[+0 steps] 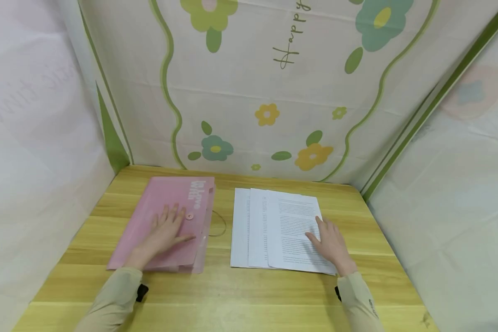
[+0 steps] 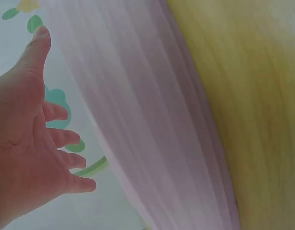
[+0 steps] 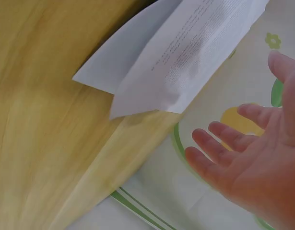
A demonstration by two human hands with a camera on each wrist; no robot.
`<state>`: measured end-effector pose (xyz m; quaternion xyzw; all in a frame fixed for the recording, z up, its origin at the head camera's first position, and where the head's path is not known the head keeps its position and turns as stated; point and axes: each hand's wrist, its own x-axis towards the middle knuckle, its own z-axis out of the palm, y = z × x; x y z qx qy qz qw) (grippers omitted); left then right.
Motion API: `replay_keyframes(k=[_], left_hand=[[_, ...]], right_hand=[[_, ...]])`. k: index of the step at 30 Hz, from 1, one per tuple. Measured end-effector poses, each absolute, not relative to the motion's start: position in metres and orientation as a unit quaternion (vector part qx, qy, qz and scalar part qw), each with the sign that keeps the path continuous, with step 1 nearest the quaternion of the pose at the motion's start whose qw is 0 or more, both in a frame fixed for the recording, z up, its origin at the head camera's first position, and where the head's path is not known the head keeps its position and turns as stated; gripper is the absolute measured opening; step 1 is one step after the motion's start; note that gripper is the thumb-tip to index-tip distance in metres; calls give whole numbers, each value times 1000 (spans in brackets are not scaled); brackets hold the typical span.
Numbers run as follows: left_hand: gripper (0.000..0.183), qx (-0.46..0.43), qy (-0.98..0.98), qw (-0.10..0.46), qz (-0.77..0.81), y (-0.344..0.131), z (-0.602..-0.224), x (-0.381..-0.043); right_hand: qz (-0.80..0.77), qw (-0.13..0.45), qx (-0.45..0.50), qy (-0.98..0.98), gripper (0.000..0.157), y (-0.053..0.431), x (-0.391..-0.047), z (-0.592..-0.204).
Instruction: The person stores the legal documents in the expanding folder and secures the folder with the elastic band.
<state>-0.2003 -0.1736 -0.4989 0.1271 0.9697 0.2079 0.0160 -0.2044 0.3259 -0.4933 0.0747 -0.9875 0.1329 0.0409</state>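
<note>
A pink translucent expanding file folder (image 1: 166, 189) lies on the left of the table, with white lettering and a round button (image 1: 189, 216) on its cover. Over that cover, my left hand (image 1: 162, 237) is spread with straight fingers. The left wrist view shows the folder's pleated side (image 2: 147, 96) beside the hand. To the right, printed paper sheets (image 1: 294, 216) lie in overlapping, fanned stacks. My right hand (image 1: 332, 242) is at their right edge, fingers extended and holding nothing. Whether either palm touches what lies under it, I cannot tell.
A thin cord loop (image 1: 224, 223) sticks out from the folder's right side onto the wooden table (image 1: 232, 295). White flower-printed cloth (image 1: 232, 92) stands behind the table, and pale cloth walls (image 1: 452, 198) flank it on both sides.
</note>
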Motion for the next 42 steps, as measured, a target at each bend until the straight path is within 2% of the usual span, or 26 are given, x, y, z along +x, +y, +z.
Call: replay_keyframes(k=[16, 32, 42], left_hand=[[95, 120, 970, 16, 210, -153, -507, -192], [98, 115, 968, 33, 223, -143, -508, -187], [96, 107, 967, 45, 228, -135, -508, -186]], right_hand=[[152, -19, 29, -988, 71, 334, -211, -497], [162, -86, -64, -981, 79, 335, -218, -503], [153, -102, -92, -979, 77, 332, -221, -505]])
